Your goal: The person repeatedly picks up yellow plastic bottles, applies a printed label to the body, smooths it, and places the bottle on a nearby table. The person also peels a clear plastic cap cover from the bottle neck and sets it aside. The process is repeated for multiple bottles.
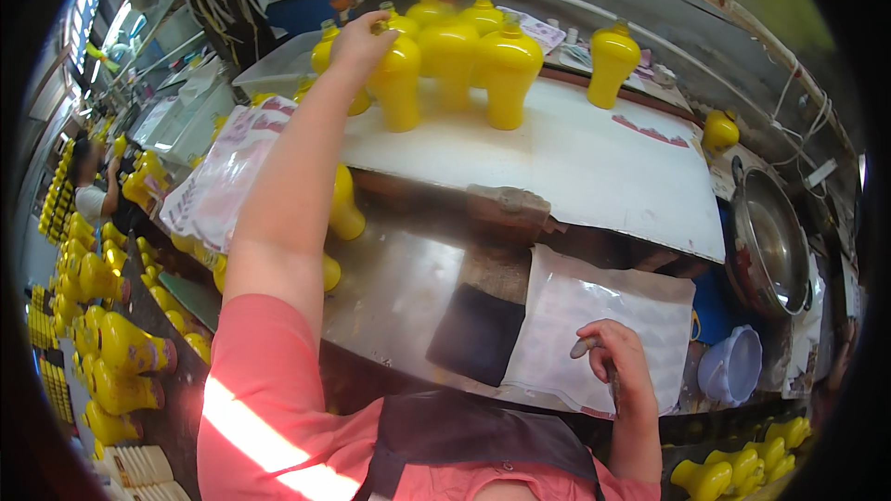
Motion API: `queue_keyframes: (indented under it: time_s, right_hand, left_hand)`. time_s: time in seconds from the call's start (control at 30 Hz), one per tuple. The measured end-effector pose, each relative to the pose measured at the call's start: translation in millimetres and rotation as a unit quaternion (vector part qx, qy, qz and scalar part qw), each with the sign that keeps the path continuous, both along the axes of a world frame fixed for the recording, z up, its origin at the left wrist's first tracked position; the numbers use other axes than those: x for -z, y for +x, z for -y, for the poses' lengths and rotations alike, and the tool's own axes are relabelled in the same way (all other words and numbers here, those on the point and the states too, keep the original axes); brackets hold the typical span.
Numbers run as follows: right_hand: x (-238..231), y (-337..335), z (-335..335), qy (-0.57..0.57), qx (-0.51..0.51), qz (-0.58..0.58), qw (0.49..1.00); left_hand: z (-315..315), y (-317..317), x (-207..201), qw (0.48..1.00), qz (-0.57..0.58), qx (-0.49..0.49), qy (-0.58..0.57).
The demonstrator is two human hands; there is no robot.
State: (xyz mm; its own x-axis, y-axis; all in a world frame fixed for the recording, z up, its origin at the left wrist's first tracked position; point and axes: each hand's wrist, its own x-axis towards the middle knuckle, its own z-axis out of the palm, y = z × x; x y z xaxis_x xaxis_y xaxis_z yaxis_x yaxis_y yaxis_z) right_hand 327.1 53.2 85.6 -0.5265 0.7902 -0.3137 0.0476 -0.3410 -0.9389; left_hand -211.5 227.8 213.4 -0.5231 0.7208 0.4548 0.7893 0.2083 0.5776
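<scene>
My left hand (360, 44) is stretched far forward, its fingers closed round the neck of a glossy yellow vase (397, 88). That vase stands upright at the left of a group of similar yellow vases (512, 70) on a white board (594, 162). My right hand (620, 360) hovers over a sheet of pale patterned transfer paper (561, 315), its fingers loosely bent and apart. Grey shows at its fingertips; whether these are finger covers I cannot tell. Beside the paper lies a dark square pad (476, 334).
A single yellow vase (613, 65) stands farther right. Printed sheets (218, 181) lie left of my arm. A metal basin (770, 241) and a pale purple bucket (730, 366) stand at right. Many yellow vases (125, 343) fill the left side, where another person (93, 190) is.
</scene>
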Motion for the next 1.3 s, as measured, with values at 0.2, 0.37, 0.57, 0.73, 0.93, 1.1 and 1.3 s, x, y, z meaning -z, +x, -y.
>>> queue_keyframes:
  time_s: [0.2,0.37,0.57,0.73,0.93,1.1,1.3]
  right_hand:
    - [-9,-22,10,-0.021,-0.003,0.017,1.0]
    - [-24,-36,10,-0.014,-0.001,0.052,0.999]
    - [-32,-71,11,0.132,0.008,0.098,0.986]
    - [-17,-108,9,0.237,-0.002,0.131,0.963]
    - [32,-142,10,0.214,0.086,0.105,0.967]
    - [42,-144,27,0.216,0.092,0.143,0.961]
    - [22,-139,47,0.403,0.056,0.344,0.846]
  left_hand:
    - [34,37,-10,0.996,-0.085,-0.025,0.028]
    - [88,74,-36,0.99,-0.102,0.043,0.084]
    - [157,123,-45,0.915,0.214,0.329,0.092]
    - [165,179,23,0.852,0.35,0.387,-0.042]
    - [182,216,134,0.939,0.131,0.318,0.007]
    - [222,242,187,0.892,0.335,0.303,0.021]
    - [217,226,179,0.738,0.582,0.338,-0.059]
